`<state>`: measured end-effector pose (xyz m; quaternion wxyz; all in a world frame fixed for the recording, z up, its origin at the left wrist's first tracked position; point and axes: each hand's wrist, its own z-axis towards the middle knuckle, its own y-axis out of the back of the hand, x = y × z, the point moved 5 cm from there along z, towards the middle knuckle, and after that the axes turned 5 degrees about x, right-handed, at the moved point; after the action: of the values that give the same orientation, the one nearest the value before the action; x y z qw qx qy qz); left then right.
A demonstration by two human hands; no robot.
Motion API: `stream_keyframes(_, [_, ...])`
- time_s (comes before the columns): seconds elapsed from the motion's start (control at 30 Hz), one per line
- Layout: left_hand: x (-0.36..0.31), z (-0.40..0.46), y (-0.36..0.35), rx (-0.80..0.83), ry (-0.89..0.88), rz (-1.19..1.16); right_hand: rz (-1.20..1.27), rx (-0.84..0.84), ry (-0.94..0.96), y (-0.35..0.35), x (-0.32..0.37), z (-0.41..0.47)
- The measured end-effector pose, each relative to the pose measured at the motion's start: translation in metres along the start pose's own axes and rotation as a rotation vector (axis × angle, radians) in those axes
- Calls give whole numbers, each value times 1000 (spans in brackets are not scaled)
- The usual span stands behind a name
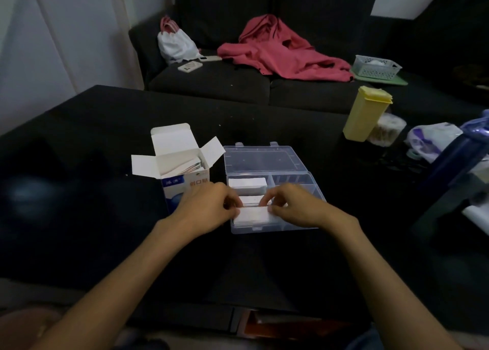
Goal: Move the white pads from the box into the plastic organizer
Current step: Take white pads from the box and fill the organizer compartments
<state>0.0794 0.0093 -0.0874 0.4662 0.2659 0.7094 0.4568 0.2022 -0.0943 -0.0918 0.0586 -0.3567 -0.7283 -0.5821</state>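
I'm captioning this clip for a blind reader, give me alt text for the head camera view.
Two bare hands, left hand and right hand, set a stack of white pads into the nearest compartment of an open clear plastic organizer on a black table. An opened pad box stands to its left; a dark sofa sits behind.

White rectangular pads (251,214) fill a clear plastic organizer (275,228) beside a white-and-blue cardboard box (182,188) on a black surface (105,138), a pale yellow plastic container (366,114) behind.

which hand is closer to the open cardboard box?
Left. The left hand sits just in front of the cardboard box, overlapping its lower front; the right hand is over the plastic organizer, farther right.
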Motion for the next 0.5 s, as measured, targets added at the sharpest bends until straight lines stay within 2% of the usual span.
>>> stream_keyframes(0.13, [-7, -3, -2, 15, -94, 153, -92, 13, 0, -5, 3, 2])
stream_keyframes(0.23, [-5, -2, -8, 74, -99, 197, -178, 15, -4, -6, 5, 4])
stream_keyframes(0.5, [0, 2, -15, 141, -107, 180, -375, -25, -20, -2, 13, 1])
